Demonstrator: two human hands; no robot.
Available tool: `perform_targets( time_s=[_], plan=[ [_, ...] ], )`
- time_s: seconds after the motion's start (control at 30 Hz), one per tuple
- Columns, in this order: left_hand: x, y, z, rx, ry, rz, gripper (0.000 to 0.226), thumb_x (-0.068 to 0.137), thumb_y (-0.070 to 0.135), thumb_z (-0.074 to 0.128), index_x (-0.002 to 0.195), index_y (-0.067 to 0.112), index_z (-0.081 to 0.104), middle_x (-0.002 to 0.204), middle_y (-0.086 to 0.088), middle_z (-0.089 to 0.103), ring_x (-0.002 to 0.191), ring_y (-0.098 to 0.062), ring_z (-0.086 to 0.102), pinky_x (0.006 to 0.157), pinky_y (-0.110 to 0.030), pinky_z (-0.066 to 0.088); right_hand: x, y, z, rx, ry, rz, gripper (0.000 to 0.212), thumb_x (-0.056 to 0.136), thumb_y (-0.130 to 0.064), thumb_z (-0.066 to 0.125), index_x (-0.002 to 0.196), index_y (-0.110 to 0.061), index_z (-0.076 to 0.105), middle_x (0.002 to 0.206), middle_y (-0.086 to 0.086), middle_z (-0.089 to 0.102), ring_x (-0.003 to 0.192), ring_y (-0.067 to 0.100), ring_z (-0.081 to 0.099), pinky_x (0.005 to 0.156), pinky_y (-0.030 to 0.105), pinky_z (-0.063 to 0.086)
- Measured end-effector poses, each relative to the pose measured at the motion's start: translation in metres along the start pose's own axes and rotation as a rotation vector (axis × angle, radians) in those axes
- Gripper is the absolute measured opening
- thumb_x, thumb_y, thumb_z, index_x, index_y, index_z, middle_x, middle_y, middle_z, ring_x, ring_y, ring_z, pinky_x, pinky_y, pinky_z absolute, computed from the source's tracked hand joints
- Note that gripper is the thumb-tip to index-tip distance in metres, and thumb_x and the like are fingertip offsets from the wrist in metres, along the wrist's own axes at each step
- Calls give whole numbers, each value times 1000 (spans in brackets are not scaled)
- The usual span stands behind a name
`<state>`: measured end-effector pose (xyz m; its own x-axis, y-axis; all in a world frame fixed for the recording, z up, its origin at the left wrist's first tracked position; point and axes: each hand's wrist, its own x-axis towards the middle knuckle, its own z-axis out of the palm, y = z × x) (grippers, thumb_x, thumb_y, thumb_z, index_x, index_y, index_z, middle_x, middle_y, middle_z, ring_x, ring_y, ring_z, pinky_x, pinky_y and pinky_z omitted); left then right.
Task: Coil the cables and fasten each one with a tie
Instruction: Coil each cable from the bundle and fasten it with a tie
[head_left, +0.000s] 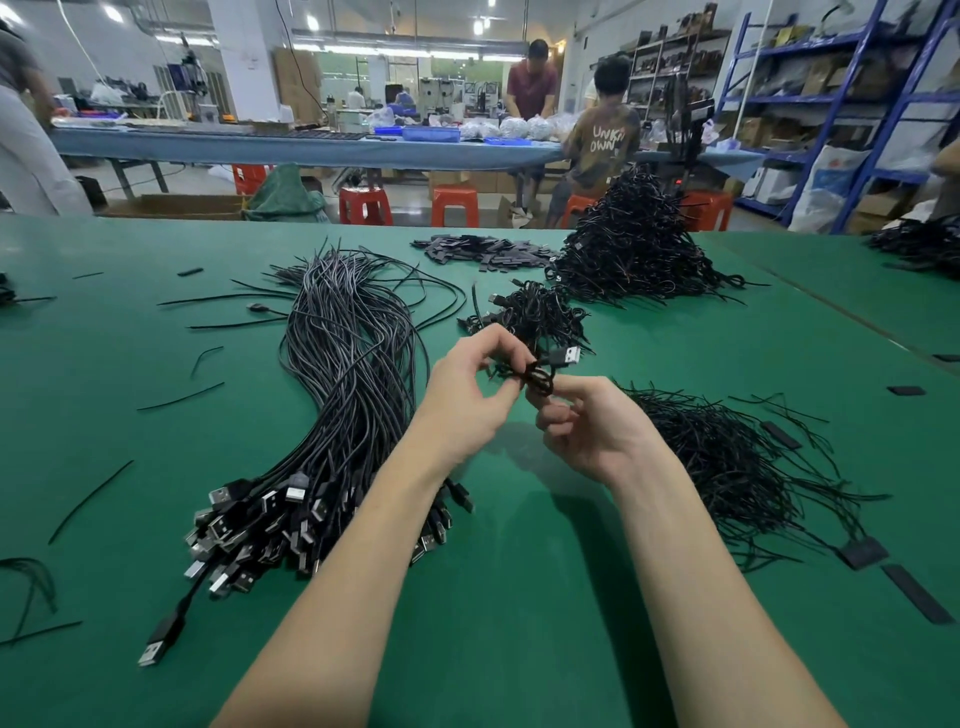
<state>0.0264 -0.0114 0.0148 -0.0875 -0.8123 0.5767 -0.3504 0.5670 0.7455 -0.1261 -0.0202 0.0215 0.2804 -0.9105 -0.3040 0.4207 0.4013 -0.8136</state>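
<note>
Coiled cable (540, 375), USB plug sticking out to the right, sits up off the table between your hands. Left hand (470, 395) pinches the coil at its fingertips; right hand (587, 428) pinches it from below, other fingers curled. Whether a tie is on cannot be told. Just beyond your fingers: small heap of tied coils (530, 312). Right of your right hand: loose ties (727, 457). Left of your left: uncoiled cables (337, 395). Risk: easing either pinch before the twist holds would likely let the coil spring open.
</note>
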Motion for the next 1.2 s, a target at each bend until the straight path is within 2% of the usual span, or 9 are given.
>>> perform_targets(
  time_s=[0.1,0.3,0.43,0.53,0.63,0.8,0.87,1.03,1.2],
  plan=[
    [-1,-4,-1,-110,9,-184,31,88,-1,69,98,27,58,99,7,69,101,-8,67,97,-34,51,-1,1,3,-450,144,-280,2,92,-16,72,93,-16,71,74,-5,69,48,4,49,46,15,37],
    [2,-2,-13,-543,-7,-485,25,88,2,71,109,15,69,100,-3,76,92,-14,72,82,-23,54,-9,-10,-10,-1073,38,-857,27,88,-19,76,107,-37,69,107,-25,69,74,5,65,67,11,46],
    [0,2,-13,-608,-119,-522,22,91,3,66,105,18,73,95,1,76,83,-8,69,75,-20,53,-10,-13,-11,-1214,130,-951,7,87,-36,75,93,-39,71,93,-26,70,72,8,65,67,32,53],
    [-1,2,-13,-593,-150,-523,23,92,3,65,100,22,76,96,4,77,83,-6,69,76,-20,53,-12,-11,-10,-1301,225,-984,7,83,-48,71,83,-41,69,86,-24,69,69,6,64,67,32,53],
    [-3,2,-9,-530,-111,-481,28,92,0,65,94,26,77,96,7,76,90,-5,68,83,-23,52,-7,-4,2,-1187,331,-874,15,75,-36,71,62,-34,64,65,-14,66,59,10,60,59,29,46],
    [0,5,-6,-268,-46,-312,32,91,-1,67,96,31,70,88,17,73,84,6,66,79,-10,49,-1,4,14,-15,107,-55,16,86,-7,60,71,-9,62,61,1,56,41,7,39,35,16,21],
    [2,4,-8,-220,-36,-340,32,90,2,69,94,34,69,90,17,72,82,9,65,76,-8,48,-3,5,8,-95,52,-32,10,91,-13,63,82,-12,65,71,-1,62,44,6,44,35,14,24],
    [3,0,-12,-348,-24,-576,22,88,5,71,93,26,72,90,4,75,82,-9,69,82,-23,55,-3,-2,-6,-1061,182,-818,31,83,-26,81,108,-32,63,101,-17,69,61,5,60,62,17,50],
    [5,2,-16,-485,-22,-672,16,87,7,71,90,22,76,77,3,74,65,-7,66,69,-19,54,-3,1,-14,-1197,141,-988,38,81,-30,81,111,-42,60,105,-25,66,68,7,66,71,28,54]
  ],
)
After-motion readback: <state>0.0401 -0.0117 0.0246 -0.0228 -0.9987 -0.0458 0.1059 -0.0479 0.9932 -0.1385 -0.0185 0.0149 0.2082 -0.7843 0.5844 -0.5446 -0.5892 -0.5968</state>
